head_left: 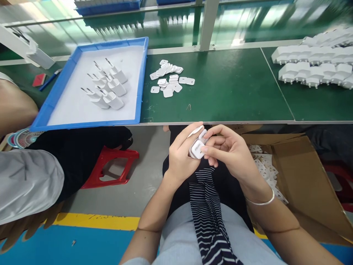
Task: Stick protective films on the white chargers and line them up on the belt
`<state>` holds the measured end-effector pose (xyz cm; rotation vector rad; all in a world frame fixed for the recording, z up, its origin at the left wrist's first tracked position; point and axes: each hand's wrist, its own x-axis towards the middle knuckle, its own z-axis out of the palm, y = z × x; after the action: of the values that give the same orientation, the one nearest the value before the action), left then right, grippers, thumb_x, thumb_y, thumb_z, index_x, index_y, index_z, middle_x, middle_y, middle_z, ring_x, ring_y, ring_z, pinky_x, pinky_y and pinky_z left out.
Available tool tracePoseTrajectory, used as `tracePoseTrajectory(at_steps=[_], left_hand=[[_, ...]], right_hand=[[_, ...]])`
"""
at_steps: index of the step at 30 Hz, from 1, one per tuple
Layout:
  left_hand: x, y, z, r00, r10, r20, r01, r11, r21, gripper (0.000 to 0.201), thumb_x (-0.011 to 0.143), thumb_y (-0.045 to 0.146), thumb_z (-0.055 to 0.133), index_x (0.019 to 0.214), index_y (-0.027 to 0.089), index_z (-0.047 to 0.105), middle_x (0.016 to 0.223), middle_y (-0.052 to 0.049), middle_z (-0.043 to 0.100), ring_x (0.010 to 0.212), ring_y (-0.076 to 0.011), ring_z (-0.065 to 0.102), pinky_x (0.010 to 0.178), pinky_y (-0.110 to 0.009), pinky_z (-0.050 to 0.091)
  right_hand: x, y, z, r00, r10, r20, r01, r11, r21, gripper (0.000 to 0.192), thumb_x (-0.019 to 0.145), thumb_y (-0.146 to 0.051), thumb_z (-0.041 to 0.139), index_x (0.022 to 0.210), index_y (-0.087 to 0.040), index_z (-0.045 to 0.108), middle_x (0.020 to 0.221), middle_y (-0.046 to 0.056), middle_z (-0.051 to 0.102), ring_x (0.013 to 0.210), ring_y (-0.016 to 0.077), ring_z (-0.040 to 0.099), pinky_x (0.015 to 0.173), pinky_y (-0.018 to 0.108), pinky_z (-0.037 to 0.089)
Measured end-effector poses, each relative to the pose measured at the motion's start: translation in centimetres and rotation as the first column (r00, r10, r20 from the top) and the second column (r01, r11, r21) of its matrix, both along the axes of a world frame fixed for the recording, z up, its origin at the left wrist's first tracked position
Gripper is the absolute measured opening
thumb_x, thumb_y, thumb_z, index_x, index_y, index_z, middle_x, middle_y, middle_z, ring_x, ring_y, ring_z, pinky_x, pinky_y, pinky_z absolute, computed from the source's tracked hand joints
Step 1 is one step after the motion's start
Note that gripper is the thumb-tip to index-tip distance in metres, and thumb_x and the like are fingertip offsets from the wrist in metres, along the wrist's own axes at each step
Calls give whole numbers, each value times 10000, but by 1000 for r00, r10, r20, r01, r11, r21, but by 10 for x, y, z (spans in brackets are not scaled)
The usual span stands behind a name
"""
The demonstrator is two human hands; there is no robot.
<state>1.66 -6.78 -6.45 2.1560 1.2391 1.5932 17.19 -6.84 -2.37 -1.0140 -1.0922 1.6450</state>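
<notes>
Close to my lap, just below the table's front edge, my left hand [184,154] is closed around small white plastic pieces [197,148] with rounded corners. Grey print shows on the front one, and another thin piece sticks out by the left fingers. My right hand [224,147] meets them from the right, its thumb and forefinger closed on the pieces' edge. Whether the pieces are separate or joined I cannot tell. Beyond my hands, similar flat white pieces [168,79] lie in a loose pile on the green table [228,88].
At the left, a blue tray [140,84] bears several white plug adapters [110,97]. Rows of white adapters [309,71] stand at the far right. A cardboard box [303,176] with white parts is beside my right arm. Someone sits at the left by a red stool [129,154].
</notes>
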Motion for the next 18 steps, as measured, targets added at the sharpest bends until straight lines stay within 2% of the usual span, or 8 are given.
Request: tracePoseTrajectory(at_steps=[4, 8, 11, 14, 18], left_hand=[[2, -1, 1, 999, -23, 43, 23, 999, -21, 319, 920, 163, 688, 1238, 180, 694, 1307, -117, 722, 1195, -237, 708, 1024, -391, 616], [5, 0, 3, 990, -30, 141, 42, 996, -79, 292, 914, 156, 691, 1203, 192, 720, 1285, -101, 732, 1188, -227, 706, 1022, -381, 610], [6, 1, 6, 974, -64, 219, 94, 987, -130, 297, 888, 176, 737, 1185, 195, 736, 1264, -101, 743, 1189, -228, 705, 1021, -382, 609], [6, 1, 10, 957, -86, 278, 140, 974, -181, 298, 873, 192, 761, 1169, 223, 748, 1261, -88, 748, 1194, -237, 705, 1035, -418, 604], [4, 0, 13, 936, -126, 329, 196, 962, -192, 315, 862, 186, 774, 1172, 235, 752, 1256, -90, 751, 1197, -238, 703, 1042, -429, 600]], right_hand=[[-1, -1, 2, 1000, 9, 23, -9, 1000, 0, 361, 745, -237, 902, 938, -213, 598, 563, -84, 631, 415, 72, 560, 388, 152, 451], [-7, -6, 1, 995, -78, 61, 76, 996, 36, 379, 746, -212, 904, 922, -227, 569, 477, -133, 506, 391, 47, 478, 400, 138, 399], [-9, -12, -1, 996, -80, 36, 76, 994, 82, 318, 835, -244, 837, 1011, -245, 573, 530, -99, 595, 412, 72, 519, 418, 171, 426], [-7, -16, -3, 998, -51, -25, 54, 989, 139, 145, 984, -301, 658, 1098, -259, 579, 570, -63, 653, 418, 105, 546, 427, 219, 453], [-6, -19, -3, 997, -43, -62, 52, 986, 158, 92, 1021, -283, 582, 1112, -267, 582, 566, -59, 661, 402, 116, 543, 414, 236, 442]])
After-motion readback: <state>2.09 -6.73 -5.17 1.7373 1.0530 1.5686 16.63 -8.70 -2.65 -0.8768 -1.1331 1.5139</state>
